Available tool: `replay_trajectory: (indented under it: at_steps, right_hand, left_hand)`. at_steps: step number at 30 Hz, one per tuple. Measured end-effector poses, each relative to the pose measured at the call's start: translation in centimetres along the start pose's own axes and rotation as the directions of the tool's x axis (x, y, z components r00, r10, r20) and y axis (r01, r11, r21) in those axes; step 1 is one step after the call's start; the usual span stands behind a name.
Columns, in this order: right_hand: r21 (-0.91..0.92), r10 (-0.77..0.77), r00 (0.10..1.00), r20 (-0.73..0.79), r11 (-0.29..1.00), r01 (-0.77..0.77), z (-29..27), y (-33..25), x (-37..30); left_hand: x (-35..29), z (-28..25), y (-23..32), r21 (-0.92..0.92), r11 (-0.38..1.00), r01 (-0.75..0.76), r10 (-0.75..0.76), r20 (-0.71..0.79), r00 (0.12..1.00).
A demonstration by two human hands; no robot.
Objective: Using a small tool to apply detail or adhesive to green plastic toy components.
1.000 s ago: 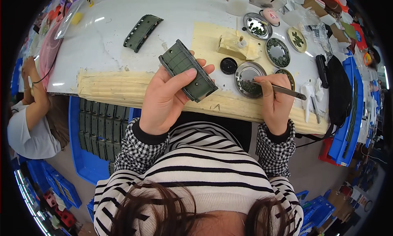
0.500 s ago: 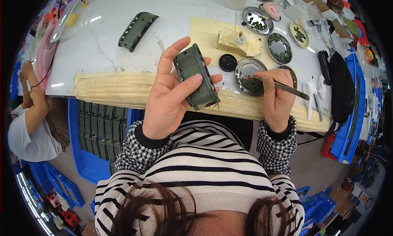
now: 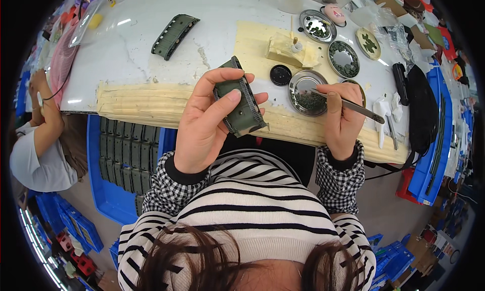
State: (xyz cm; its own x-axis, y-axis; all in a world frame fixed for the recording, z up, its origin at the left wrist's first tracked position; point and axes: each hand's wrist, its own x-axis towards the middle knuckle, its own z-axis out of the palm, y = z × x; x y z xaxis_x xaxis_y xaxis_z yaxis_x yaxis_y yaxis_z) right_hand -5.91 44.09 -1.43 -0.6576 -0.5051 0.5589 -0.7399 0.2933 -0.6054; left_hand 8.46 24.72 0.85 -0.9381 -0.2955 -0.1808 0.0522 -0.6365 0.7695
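My left hand [image 3: 204, 116] grips a dark green model tank hull [image 3: 246, 114], tilted, with toothed strips along its edges. The thumb presses on its flat face and the index finger curls over its upper part. In my right hand [image 3: 342, 116] is a pair of metal tweezers [image 3: 361, 110], pinched between thumb and fingers. Their tips reach over a round metal dish [image 3: 302, 78] holding small dark green bits; whether the tips hold a bit is too small to tell. A second green hull [image 3: 174, 37] lies on the table, far left.
Beyond the dish stand a black round lid [image 3: 280, 75], a yellowish block [image 3: 285, 52] and more dishes of green parts, one a metal dish [image 3: 344, 59]. A padded strip [image 3: 141, 101] lines the table's front edge. Below left, a blue crate [image 3: 108, 202] holds several hulls. A person [image 3: 40, 154] sits at left.
My left index finger has come down from outstretched to curl over the hull, which has turned slightly. The tweezers stay over the dish, their tips shifted a little. The view has moved slightly.
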Motion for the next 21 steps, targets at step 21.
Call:
replay_trajectory:
  at_steps: [21]
  right_hand:
    - [0.031,0.019,1.000,-0.012,0.999,-0.019,0.02,0.14,-0.09]
  left_hand:
    - [0.49,0.08,-0.04,-0.009,1.000,0.006,-0.006,-0.012,1.000]
